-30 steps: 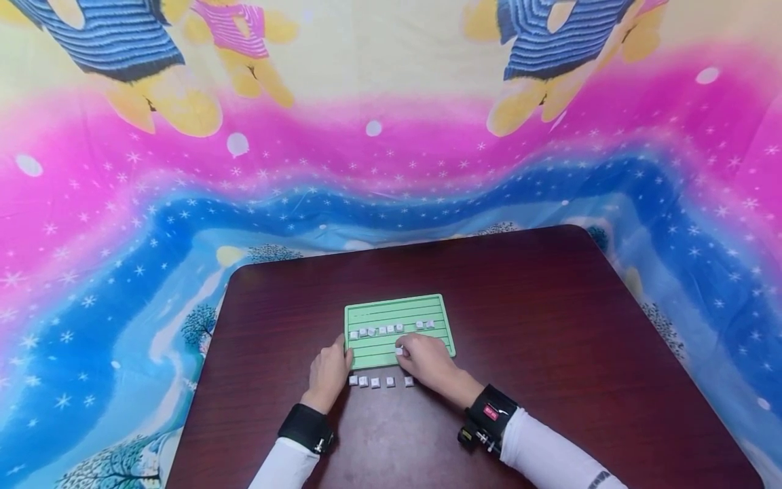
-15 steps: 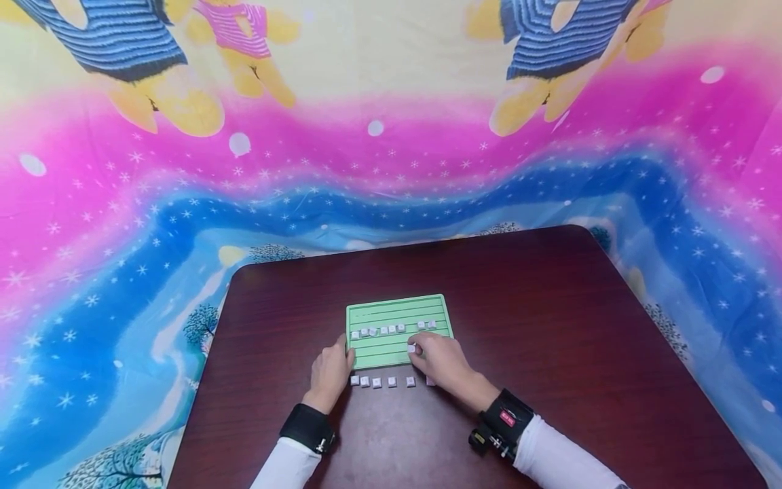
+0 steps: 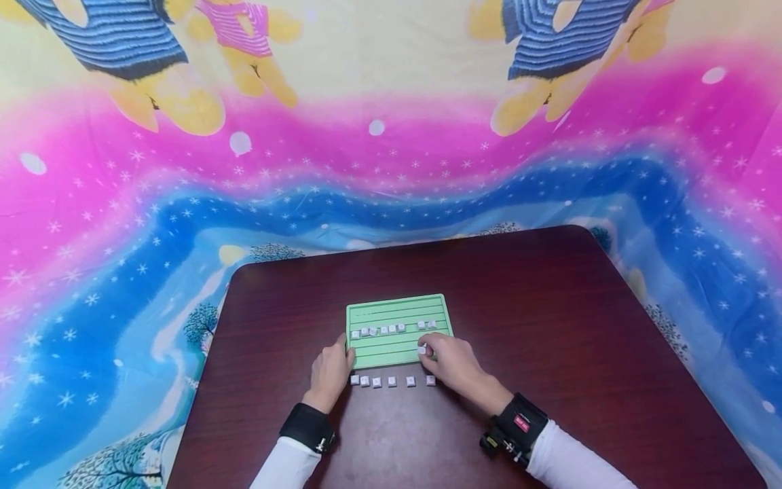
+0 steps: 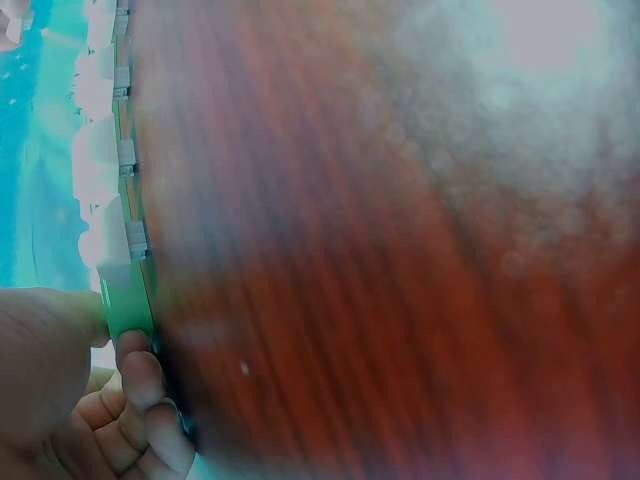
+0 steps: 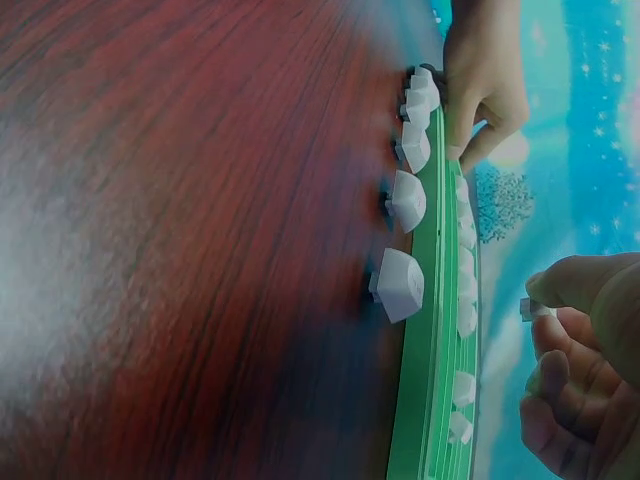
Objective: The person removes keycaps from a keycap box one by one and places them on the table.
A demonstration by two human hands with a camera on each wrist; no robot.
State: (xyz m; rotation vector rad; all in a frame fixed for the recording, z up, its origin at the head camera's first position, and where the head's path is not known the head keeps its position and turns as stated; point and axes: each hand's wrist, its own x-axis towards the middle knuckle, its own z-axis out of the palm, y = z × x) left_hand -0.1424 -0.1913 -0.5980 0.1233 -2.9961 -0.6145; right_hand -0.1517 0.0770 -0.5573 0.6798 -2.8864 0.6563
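A green ridged board [image 3: 381, 312] lies on the table with a row of several white keycaps [image 3: 393, 329] across its middle. My left hand [image 3: 330, 372] grips the board's left edge, thumb on top; the left wrist view shows the fingers [image 4: 142, 375] curled at its side. Over the board's lower right part, my right hand [image 3: 455, 363] pinches one small white keycap [image 3: 422, 350] between thumb and fingertips. In the right wrist view that keycap [image 5: 528, 309] is held above the board, partly hidden by the fingers.
Several more white keycaps [image 3: 392, 382] form a spaced line on the dark red table [image 3: 519, 299], just in front of the board's near edge. A patterned cloth [image 3: 391, 163] hangs behind the table.
My right hand has moved to the right over the board with its keycap, uncovering a keycap at the right end of the front line. My left hand has stayed on the board's edge.
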